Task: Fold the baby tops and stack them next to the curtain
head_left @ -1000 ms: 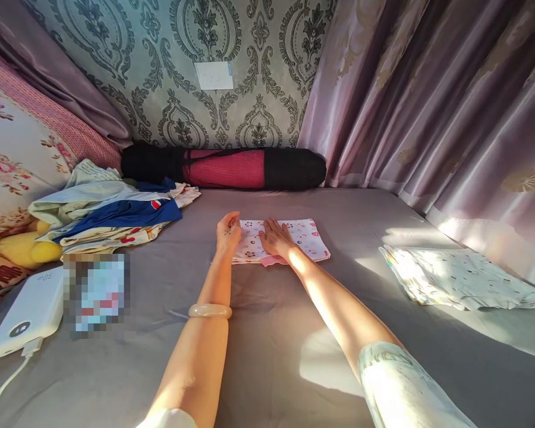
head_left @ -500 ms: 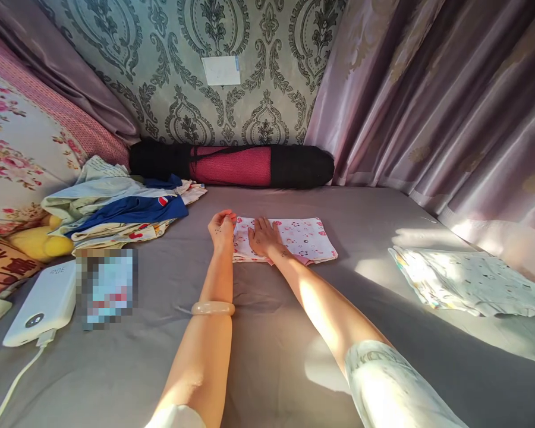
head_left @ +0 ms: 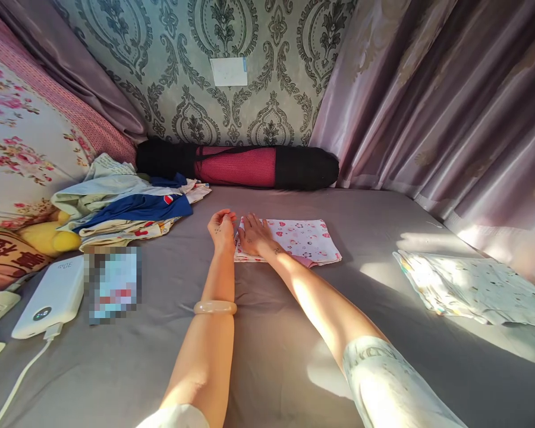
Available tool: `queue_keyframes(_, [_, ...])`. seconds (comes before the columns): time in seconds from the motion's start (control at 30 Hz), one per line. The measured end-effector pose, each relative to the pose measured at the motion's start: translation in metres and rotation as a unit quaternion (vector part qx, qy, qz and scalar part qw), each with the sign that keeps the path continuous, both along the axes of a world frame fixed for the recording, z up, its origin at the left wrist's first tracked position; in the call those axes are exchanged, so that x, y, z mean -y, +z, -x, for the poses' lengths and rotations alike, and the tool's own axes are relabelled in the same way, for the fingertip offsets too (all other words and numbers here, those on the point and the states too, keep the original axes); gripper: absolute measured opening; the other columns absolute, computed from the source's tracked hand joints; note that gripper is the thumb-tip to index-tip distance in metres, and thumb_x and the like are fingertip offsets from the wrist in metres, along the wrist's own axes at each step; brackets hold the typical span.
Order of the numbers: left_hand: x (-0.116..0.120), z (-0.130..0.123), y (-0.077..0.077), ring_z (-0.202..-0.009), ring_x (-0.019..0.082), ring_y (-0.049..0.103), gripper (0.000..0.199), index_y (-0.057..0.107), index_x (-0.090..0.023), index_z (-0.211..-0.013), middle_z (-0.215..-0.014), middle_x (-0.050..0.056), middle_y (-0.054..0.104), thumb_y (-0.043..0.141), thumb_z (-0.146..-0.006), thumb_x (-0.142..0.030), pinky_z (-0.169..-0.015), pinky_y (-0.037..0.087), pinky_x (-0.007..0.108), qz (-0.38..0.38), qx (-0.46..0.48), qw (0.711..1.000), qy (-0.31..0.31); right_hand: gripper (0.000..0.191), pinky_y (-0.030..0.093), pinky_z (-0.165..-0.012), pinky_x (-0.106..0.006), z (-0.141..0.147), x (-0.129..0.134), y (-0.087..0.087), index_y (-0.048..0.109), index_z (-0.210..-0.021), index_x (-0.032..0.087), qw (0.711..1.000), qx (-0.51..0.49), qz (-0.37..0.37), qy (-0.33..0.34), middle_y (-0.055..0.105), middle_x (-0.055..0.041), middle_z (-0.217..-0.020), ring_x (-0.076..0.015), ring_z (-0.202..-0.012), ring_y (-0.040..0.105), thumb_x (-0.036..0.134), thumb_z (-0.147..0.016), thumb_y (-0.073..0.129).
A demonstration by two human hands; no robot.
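A folded white cloth garment with a pink and red print [head_left: 305,238] lies flat on the grey bed sheet. My right hand [head_left: 255,236] rests palm down on its left part, fingers stretched out. Just beside the garment's left edge is my left hand [head_left: 222,229], its fingers curled together. Whether those fingers pinch anything cannot be made out. A pale bangle [head_left: 214,307] circles my left forearm.
Crumpled clothes [head_left: 129,202] lie at the left, near a yellow plush toy [head_left: 56,238] and a white power bank [head_left: 49,300] with a cable. A black and pink rolled bag [head_left: 236,166] lies along the wall. Another folded garment [head_left: 472,288] is at the right.
My right hand has slid left across the printed garment towards its left edge. My left hand stays by that edge, curled. The view has shifted slightly.
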State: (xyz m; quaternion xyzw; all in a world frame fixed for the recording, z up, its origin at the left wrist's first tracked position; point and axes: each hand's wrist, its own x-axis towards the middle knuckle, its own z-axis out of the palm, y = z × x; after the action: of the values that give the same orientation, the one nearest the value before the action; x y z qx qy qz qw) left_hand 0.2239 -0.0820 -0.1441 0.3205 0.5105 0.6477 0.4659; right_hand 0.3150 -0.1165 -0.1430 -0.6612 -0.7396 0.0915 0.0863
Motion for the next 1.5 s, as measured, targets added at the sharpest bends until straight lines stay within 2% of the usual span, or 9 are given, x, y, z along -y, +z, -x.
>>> queue_keyframes(0.4, [-0.006,-0.001,-0.005,-0.076,0.014,0.068,0.016,0.06,-0.017,-0.087,-0.083,0.005,0.07,0.047,-0.078,-0.015,-0.075,0.054,0.027,-0.024,-0.045,0.999,0.015,0.051,0.018,-0.12,-0.048,0.015,0.003,-0.012,0.041,-0.148,0.009,0.998,-0.029,-0.042,0.022,0.036,-0.0167,-0.158,-0.0268,-0.148,0.028,0.031,-0.102,0.031])
queue_keyframes(0.53, [-0.008,-0.005,-0.01,-0.081,0.015,0.069,0.019,0.061,-0.016,-0.092,-0.085,0.006,0.07,0.047,-0.078,-0.017,-0.079,0.054,0.03,-0.057,-0.097,0.994,-0.003,0.051,0.025,-0.118,-0.04,0.005,0.002,-0.005,0.041,-0.148,0.011,0.995,-0.086,-0.052,0.002,0.039,-0.013,-0.157,-0.0224,-0.146,0.032,0.028,-0.102,0.027])
queue_keyframes(0.63, [-0.005,-0.012,-0.01,-0.084,0.017,0.069,0.023,0.062,-0.017,-0.097,-0.087,0.006,0.07,0.045,-0.081,-0.018,-0.081,0.055,0.032,-0.085,-0.184,0.979,-0.023,0.052,0.028,-0.118,-0.039,-0.017,0.006,0.003,0.039,-0.15,0.016,0.992,-0.102,-0.059,-0.034,0.037,-0.0096,-0.159,-0.0201,-0.146,0.033,0.026,-0.102,0.025])
queue_keyframes(0.73, [0.004,-0.026,-0.008,-0.092,0.02,0.069,0.025,0.064,-0.017,-0.104,-0.095,0.008,0.072,0.046,-0.086,-0.018,-0.089,0.053,0.036,-0.122,-0.329,0.933,-0.073,0.053,0.028,-0.119,-0.042,-0.05,0.019,0.009,0.037,-0.152,0.017,0.995,-0.063,-0.052,-0.056,0.035,-0.0089,-0.16,-0.0215,-0.147,0.031,0.025,-0.1,0.029])
queue_keyframes(0.87, [0.025,-0.051,-0.006,-0.116,0.024,0.063,0.035,0.06,-0.015,-0.12,-0.119,0.014,0.069,0.042,-0.089,-0.014,-0.101,0.048,0.038,-0.139,-0.509,0.831,-0.178,0.055,0.021,-0.121,-0.046,-0.089,0.04,0.009,0.033,-0.154,0.014,0.997,0.002,-0.019,-0.069,0.029,-0.0099,-0.163,-0.0233,-0.151,0.022,0.027,-0.101,0.027])
queue_keyframes(1.0, [0.047,-0.071,-0.011,-0.14,0.027,0.043,0.048,0.048,-0.012,-0.138,-0.143,0.018,0.054,0.04,-0.09,-0.013,-0.114,0.036,0.045,-0.09,-0.644,0.723,-0.231,0.058,0.015,-0.122,-0.049,-0.103,0.054,-0.001,0.032,-0.155,0.009,0.998,0.032,-0.028,-0.053,0.023,-0.0123,-0.164,-0.0251,-0.152,0.016,0.026,-0.099,0.028])
queue_keyframes(1.07, [0.056,-0.077,-0.014,-0.148,0.03,0.03,0.052,0.042,-0.008,-0.144,-0.152,0.019,0.045,0.039,-0.093,-0.019,-0.119,0.026,0.049,-0.071,-0.681,0.69,-0.236,0.058,0.015,-0.122,-0.049,-0.103,0.057,-0.007,0.033,-0.154,0.006,0.997,0.032,-0.048,-0.045,0.025,-0.0143,-0.163,-0.0263,-0.152,0.018,0.024,-0.099,0.028])
queue_keyframes(1.27, [0.064,-0.079,-0.019,-0.15,0.032,0.025,0.057,0.039,-0.001,-0.147,-0.155,0.021,0.04,0.031,-0.098,-0.029,-0.122,0.02,0.048,-0.055,-0.721,0.654,-0.221,0.057,0.016,-0.122,-0.05,-0.099,0.058,-0.017,0.036,-0.153,0.005,0.997,0.012,-0.055,-0.048,0.03,-0.0152,-0.161,-0.0274,-0.151,0.022,0.024,-0.1,0.026])
queue_keyframes(1.5, [0.061,-0.08,-0.014,-0.149,0.029,0.028,0.055,0.04,-0.005,-0.148,-0.156,0.018,0.039,0.026,-0.099,-0.027,-0.121,0.021,0.051,-0.069,-0.741,0.628,-0.228,0.058,0.014,-0.123,-0.052,-0.106,0.055,-0.005,0.031,-0.155,0.006,0.999,0.014,-0.001,-0.048,0.021,-0.0129,-0.164,-0.0272,-0.152,0.017,0.029,-0.101,0.025])
